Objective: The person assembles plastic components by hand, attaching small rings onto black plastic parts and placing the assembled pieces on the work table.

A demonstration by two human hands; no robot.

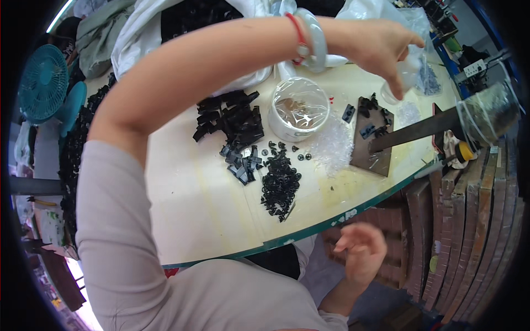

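Observation:
My left arm crosses the table from the left, with a red cord and a pale bangle on the wrist. At the far right, my left hand [381, 48] has its thumb and fingers around a translucent plastic container [407, 74], whose exact shape is unclear. Below that hand lies a brown board [367, 144] bearing several small black clips [381, 131]. My right hand [361, 251] is off the table's front edge, palm up, fingers loosely curled and apart; nothing shows in it. Between the hands lie clear plastic bits [333, 149] and a heap of small black fasteners [279, 185].
A white bucket [297, 132] lined with clear film stands mid-table. Left of it are black plastic parts [234, 118] and grey-black clips [243, 165]. A dark metal bar [419, 129] reaches over the board from the right. Flat boxes [464, 231] stack beside the table; a teal fan [44, 83] is far left.

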